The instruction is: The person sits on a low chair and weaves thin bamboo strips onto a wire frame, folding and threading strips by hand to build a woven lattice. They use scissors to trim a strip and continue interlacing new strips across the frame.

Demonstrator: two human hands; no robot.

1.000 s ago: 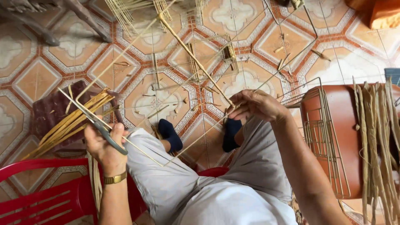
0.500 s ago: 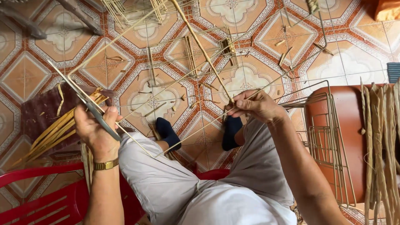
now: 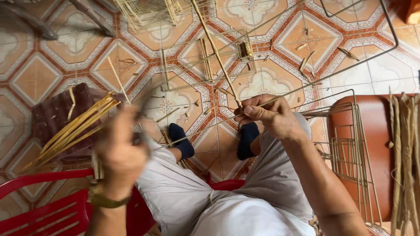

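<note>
You are sitting on a red plastic chair [image 3: 39, 205], light grey trousers filling the bottom of the view and your dark-socked feet resting on the patterned tile floor [image 3: 35, 74]. Your left hand [image 3: 120, 153] is showing up as a blur, a gold-coloured watch [image 3: 103, 200] sitting on its wrist; it appears to be closing around something thin and dark, but the blur is too heavy to tell what, or how firmly. Your right hand [image 3: 269, 116] is pinching shut on a long pale cane strip [image 3: 216, 54], which is running away from your fingers toward the top of the view. A thin wire frame [image 3: 350, 65] is passing just beside that same hand and looping out to the upper right.

To your right, a stack of wire racks [image 3: 350, 153] is leaning against a reddish-brown stool [image 3: 376, 126], with flat cane strands [image 3: 404, 148] hanging over it. To your left, a bundle of yellow cane splints [image 3: 72, 131] is lying across a dark mat [image 3: 54, 116]. Farther out, scraps of cane are littering the tiles.
</note>
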